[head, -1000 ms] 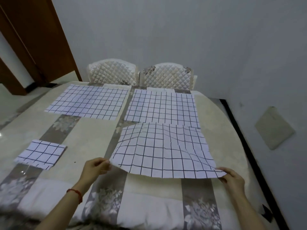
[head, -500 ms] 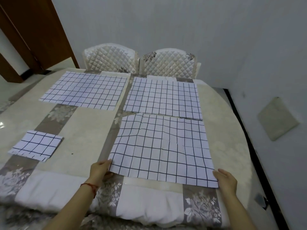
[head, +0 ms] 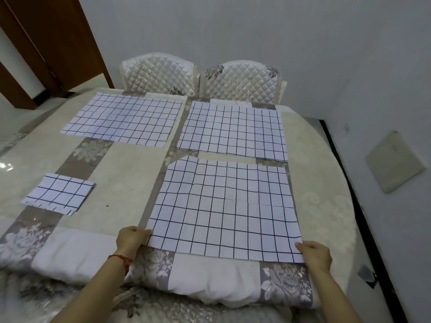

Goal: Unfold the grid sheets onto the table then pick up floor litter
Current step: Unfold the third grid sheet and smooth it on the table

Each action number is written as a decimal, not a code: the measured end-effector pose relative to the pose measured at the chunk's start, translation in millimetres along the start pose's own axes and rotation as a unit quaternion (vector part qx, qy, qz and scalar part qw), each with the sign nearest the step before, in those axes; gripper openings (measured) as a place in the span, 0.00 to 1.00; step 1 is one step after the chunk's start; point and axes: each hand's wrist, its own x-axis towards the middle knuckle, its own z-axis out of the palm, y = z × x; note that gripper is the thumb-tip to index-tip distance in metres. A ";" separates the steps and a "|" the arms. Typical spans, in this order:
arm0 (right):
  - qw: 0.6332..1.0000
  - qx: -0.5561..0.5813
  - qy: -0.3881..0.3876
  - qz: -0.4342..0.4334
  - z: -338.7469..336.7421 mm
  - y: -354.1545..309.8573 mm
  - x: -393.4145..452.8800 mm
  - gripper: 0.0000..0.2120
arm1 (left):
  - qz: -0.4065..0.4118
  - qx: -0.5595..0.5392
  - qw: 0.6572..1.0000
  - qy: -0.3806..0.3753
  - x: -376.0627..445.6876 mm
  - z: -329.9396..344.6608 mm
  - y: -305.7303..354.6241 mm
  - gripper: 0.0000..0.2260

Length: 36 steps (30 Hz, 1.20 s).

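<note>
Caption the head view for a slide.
Both hands, left hand and right hand, hold the near corners of the third unfolded grid sheet on the table; one folded sheet remains.

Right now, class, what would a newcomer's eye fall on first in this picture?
Three unfolded grid sheets spread on the table: two at the far side by the quilted chairs, and the near grid sheet, its far left corner turned under. The left hand and right hand hold its near corners. A folded grid sheet lies to the left.
</note>
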 end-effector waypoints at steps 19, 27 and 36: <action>0.924 -0.276 0.025 -0.264 41.5 -12.5 -27.4 0.17 | 0.081 0.100 0.992 -0.006 6.9 8.6 -5.5 0.15; 0.832 -0.368 -0.122 -0.398 139.6 -37.4 -27.1 0.37 | 0.096 0.116 0.989 -0.012 10.5 11.0 0.6 0.20; 0.821 -0.386 -0.083 -0.412 154.1 -18.5 -18.3 0.33 | 0.086 0.131 0.987 -0.028 65.4 29.4 68.2 0.18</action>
